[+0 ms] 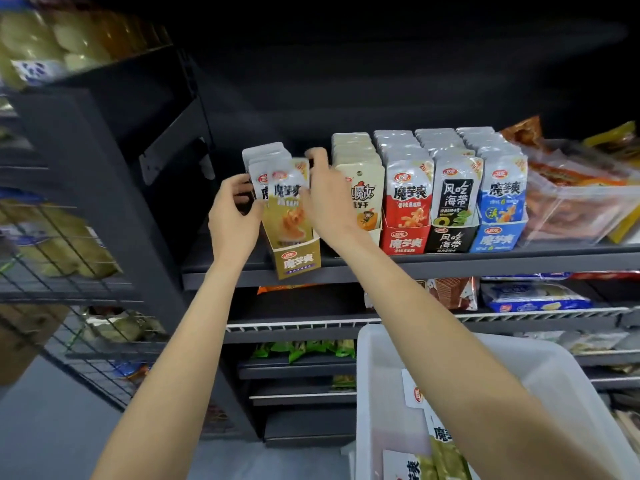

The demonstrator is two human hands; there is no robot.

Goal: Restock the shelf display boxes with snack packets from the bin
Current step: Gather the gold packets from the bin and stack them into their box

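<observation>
While raised, both hands (277, 202) pinch packets (285, 192) — shelf-high

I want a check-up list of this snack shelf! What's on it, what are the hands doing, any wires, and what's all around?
Surface: dark shelf carrying a row of display boxes.
Job's things: gold box sits tilted at the shelf edge; gold packets stand in it. Red box, black box and blue box look full. White bin below holds more packets.
Clutter: clear tub of orange snacks at the right.
Hands: left hand pinches the gold packets' left side; right hand holds their right side.
Cables: nothing seen.
Surroundings: wire racks left, lower shelves beneath.
</observation>
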